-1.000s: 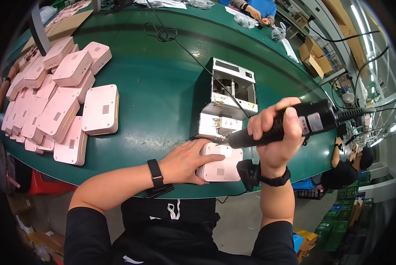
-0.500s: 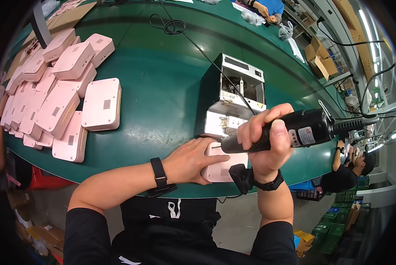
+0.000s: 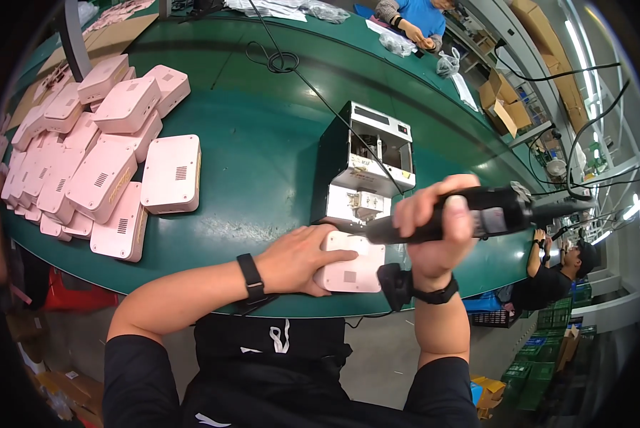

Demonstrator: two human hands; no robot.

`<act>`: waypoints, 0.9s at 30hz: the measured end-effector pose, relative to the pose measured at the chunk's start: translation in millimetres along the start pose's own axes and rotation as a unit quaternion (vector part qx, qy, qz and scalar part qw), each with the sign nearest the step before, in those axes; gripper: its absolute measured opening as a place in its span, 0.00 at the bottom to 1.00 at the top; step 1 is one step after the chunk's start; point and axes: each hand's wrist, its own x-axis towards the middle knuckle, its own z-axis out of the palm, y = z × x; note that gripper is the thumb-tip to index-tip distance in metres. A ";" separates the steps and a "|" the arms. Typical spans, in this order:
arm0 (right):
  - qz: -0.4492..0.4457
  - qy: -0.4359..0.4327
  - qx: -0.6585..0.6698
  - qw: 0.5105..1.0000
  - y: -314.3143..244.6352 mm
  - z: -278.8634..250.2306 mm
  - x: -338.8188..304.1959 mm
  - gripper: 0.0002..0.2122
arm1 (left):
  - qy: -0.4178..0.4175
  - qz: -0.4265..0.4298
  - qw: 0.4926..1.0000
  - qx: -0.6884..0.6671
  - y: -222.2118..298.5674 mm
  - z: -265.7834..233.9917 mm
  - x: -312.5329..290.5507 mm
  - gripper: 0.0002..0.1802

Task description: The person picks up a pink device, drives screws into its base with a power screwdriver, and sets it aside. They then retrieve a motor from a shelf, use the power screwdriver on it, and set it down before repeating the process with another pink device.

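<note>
On the table's near edge, my left hand [image 3: 297, 258] steadies a pale pink plastic case [image 3: 354, 277], thumb across its top and fingers along its far left side. The case lies flat, with a vent grid and small corner holes facing up. My right hand [image 3: 437, 232] is wrapped round a black electric screwdriver [image 3: 502, 212], held nearly level above the case's right part. Its nose points left over the case's far edge; the bit cannot be made out, and the tool is blurred. Just beyond the case stands a black and silver screw feeder [image 3: 368, 178].
Stacked pink cases [image 3: 95, 167] fill the table's left side, and one single case [image 3: 171, 175] lies nearest me. A black cord [image 3: 327, 107] hangs across the feeder. A co-worker [image 3: 420, 21] sits across the table; another person [image 3: 559, 274] is at the right.
The screwdriver has come off the case's far left corner and shifted right relative to it. My left hand keeps its hold on the case. The whole view has shifted slightly.
</note>
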 end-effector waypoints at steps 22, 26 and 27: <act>0.022 0.050 -0.035 0.998 -27.4 -39.8 -43.1 0.13 | 0.021 -0.036 0.999 0.026 -1.8 -18.3 -16.4 0.44; 0.030 0.051 -0.033 0.998 -27.1 -42.7 -56.3 0.12 | 0.021 -0.039 0.999 0.028 -1.4 -15.4 -17.4 0.44; 0.030 0.051 -0.032 0.998 -25.0 -42.4 -58.8 0.12 | 0.022 -0.038 0.999 0.030 -1.1 -14.7 -17.5 0.44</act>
